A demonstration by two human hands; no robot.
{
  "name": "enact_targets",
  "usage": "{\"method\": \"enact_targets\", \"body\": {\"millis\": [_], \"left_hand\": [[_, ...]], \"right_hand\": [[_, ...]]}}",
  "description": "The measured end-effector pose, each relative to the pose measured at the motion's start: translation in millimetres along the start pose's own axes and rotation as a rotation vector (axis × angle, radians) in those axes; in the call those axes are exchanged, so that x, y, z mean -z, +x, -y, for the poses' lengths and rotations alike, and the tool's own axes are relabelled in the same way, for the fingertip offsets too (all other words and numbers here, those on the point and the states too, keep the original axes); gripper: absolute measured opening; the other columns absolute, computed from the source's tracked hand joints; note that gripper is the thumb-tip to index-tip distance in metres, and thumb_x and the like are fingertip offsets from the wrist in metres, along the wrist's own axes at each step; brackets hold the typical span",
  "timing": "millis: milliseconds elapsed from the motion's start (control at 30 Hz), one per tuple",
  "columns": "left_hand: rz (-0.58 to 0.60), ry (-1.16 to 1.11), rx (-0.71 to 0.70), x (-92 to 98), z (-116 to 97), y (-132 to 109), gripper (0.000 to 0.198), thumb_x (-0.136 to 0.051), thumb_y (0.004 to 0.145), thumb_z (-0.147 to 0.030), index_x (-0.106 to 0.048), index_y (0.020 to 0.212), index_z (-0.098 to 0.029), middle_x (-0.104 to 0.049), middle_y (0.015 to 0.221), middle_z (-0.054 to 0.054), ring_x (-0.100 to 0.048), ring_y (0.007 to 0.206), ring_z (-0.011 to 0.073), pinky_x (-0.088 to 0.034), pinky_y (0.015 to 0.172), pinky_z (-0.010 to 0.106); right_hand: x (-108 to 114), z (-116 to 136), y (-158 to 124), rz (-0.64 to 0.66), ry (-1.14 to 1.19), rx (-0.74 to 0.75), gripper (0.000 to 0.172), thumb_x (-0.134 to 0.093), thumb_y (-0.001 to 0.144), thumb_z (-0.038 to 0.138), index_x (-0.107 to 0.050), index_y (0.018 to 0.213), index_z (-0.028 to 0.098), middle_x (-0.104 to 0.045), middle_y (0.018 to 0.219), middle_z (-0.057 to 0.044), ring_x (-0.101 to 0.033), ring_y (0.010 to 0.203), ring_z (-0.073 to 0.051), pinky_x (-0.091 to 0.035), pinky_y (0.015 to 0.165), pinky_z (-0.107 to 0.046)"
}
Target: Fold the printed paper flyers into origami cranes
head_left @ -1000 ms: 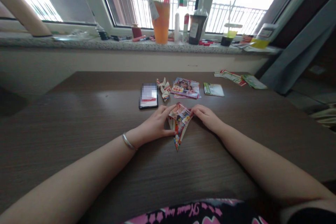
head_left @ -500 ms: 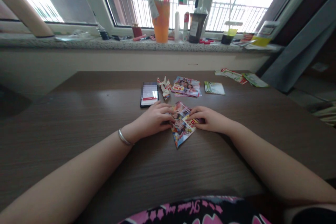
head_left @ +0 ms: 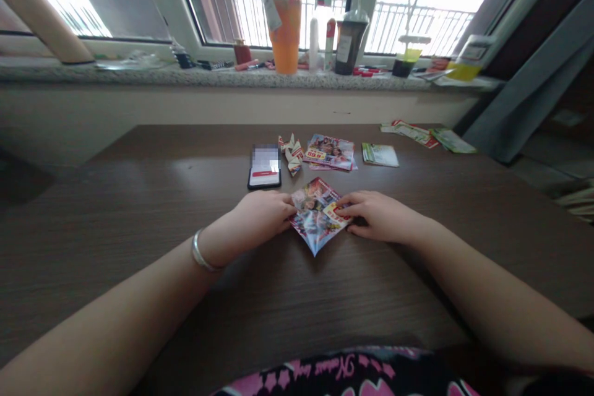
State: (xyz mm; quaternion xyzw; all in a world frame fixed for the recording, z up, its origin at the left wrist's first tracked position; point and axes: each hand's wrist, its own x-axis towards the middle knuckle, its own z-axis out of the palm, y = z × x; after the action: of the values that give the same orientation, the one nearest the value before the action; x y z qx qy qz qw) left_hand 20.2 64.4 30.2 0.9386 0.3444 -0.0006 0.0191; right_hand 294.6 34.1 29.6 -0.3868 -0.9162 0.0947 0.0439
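A printed paper flyer (head_left: 316,232), folded into a diamond, lies on the table with one point towards me. My left hand (head_left: 266,213), a silver bangle on its wrist, closes on the left corner; its thumb is partly hidden. At the right corner my right hand (head_left: 375,216) grips the paper, fingers on top over a yellow printed patch and thumb at the edge. Just beyond my left hand lies a phone (head_left: 265,178) with a lit screen. A folded paper figure (head_left: 293,154) sits beside the phone.
Behind the folded flyer is a stack of similar flyers (head_left: 331,151), with a green-and-white card (head_left: 380,154) to its right. More leaflets (head_left: 415,133) lie at the far right. On the windowsill (head_left: 208,77) stand an orange drink cup (head_left: 285,37), a dark cup (head_left: 348,46) and several bottles.
My left hand has slid left and its fingers have drawn in at the corner. The flyer's left side has opened out, giving a wider diamond. My right hand has barely moved.
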Motion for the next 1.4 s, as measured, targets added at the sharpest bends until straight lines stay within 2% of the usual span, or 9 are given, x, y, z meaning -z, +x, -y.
{"method": "enact_targets", "body": {"millis": [100, 200, 367, 533, 700, 867, 1033, 1167, 1400], "left_hand": [[0.089, 0.110, -0.001, 4.1, -4.0, -0.5, 0.026, -0.048, 0.092, -0.031, -0.071, 0.096, -0.020, -0.067, 0.097, 0.008, -0.064, 0.087, 0.0225, -0.050, 0.076, 0.033], [0.127, 0.172, 0.099, 9.6, -6.2, -0.3, 0.029, -0.046, 0.093, -0.031, -0.071, 0.088, -0.018, -0.065, 0.088, 0.010, -0.063, 0.077, 0.0233, -0.050, 0.067, 0.034], [0.106, 0.166, 0.148, 14.8, -4.4, 0.7, 0.028, -0.049, 0.090, -0.034, -0.072, 0.085, -0.019, -0.062, 0.083, 0.009, -0.061, 0.072, 0.0219, -0.048, 0.063, 0.032], [0.067, 0.168, 0.179, 10.1, 1.9, 2.3, 0.031, -0.046, 0.090, -0.029, -0.072, 0.078, -0.018, -0.065, 0.080, 0.009, -0.063, 0.073, 0.0227, -0.048, 0.068, 0.033], [0.069, 0.038, 0.298, 7.1, 6.6, 3.5, 0.031, -0.048, 0.087, -0.040, -0.073, 0.084, -0.022, -0.069, 0.086, 0.007, -0.063, 0.078, 0.0203, -0.048, 0.071, 0.029], [0.097, -0.053, 0.359, 6.7, 9.3, 4.8, 0.032, -0.048, 0.086, -0.045, -0.073, 0.085, -0.025, -0.070, 0.085, 0.005, -0.063, 0.075, 0.0199, -0.044, 0.064, 0.027], [0.086, -0.168, 0.454, 1.6, 5.6, 5.7, 0.051, -0.041, 0.085, -0.064, -0.069, 0.083, -0.022, -0.070, 0.079, 0.005, -0.061, 0.065, 0.0180, -0.039, 0.055, 0.026], [0.013, -0.076, 0.451, -2.2, -4.2, 2.3, 0.052, -0.036, 0.089, -0.063, -0.064, 0.085, -0.019, -0.069, 0.084, 0.008, -0.063, 0.070, 0.0201, -0.040, 0.056, 0.026], [-0.038, 0.022, 0.442, -3.7, -9.2, -8.0, 0.042, -0.042, 0.090, -0.059, -0.055, 0.094, -0.019, -0.068, 0.092, 0.009, -0.065, 0.080, 0.0235, -0.044, 0.060, 0.028]], "right_hand": [[1.6, 4.0, -0.1, 0.005, -0.061, -0.024, 0.032, -0.061, 0.081, 0.023, -0.070, 0.112, 0.024, -0.066, 0.117, -0.008, -0.060, 0.106, -0.025, -0.045, 0.095, -0.039], [1.7, 9.1, -0.5, 0.004, -0.153, -0.079, 0.025, -0.057, 0.085, 0.026, -0.073, 0.104, 0.022, -0.068, 0.107, -0.009, -0.062, 0.097, -0.025, -0.047, 0.086, -0.036], [1.6, 15.3, -0.4, 0.039, -0.291, -0.177, 0.026, -0.049, 0.091, 0.031, -0.074, 0.094, 0.022, -0.067, 0.094, -0.010, -0.063, 0.086, -0.023, -0.046, 0.073, -0.032], [3.8, 13.9, -2.6, 0.039, -0.271, -0.273, 0.028, -0.046, 0.093, 0.029, -0.074, 0.089, 0.024, -0.068, 0.094, -0.007, -0.064, 0.082, -0.021, -0.043, 0.063, -0.029], [6.4, 9.7, -4.7, 0.017, -0.215, -0.356, 0.027, -0.047, 0.092, 0.031, -0.073, 0.087, 0.024, -0.069, 0.095, -0.006, -0.064, 0.080, -0.019, -0.043, 0.062, -0.027], [-1.6, 5.1, -2.4, -0.048, -0.167, -0.389, 0.024, -0.046, 0.090, 0.028, -0.068, 0.086, 0.022, -0.070, 0.093, -0.006, -0.064, 0.083, -0.021, -0.043, 0.066, -0.029], [-11.6, 4.8, 3.2, -0.115, -0.136, -0.394, 0.023, -0.046, 0.090, 0.033, -0.062, 0.079, 0.020, -0.068, 0.084, -0.006, -0.062, 0.077, -0.020, -0.041, 0.066, -0.029], [-15.6, 11.2, 10.2, -0.161, -0.126, -0.472, 0.034, -0.045, 0.091, 0.049, -0.059, 0.078, 0.020, -0.068, 0.082, -0.006, -0.061, 0.074, -0.020, -0.036, 0.059, -0.028], [-18.7, 18.2, 16.6, -0.183, -0.046, -0.558, 0.027, -0.052, 0.088, 0.047, -0.060, 0.092, 0.022, -0.069, 0.086, -0.005, -0.062, 0.075, -0.020, -0.036, 0.059, -0.028]]}}
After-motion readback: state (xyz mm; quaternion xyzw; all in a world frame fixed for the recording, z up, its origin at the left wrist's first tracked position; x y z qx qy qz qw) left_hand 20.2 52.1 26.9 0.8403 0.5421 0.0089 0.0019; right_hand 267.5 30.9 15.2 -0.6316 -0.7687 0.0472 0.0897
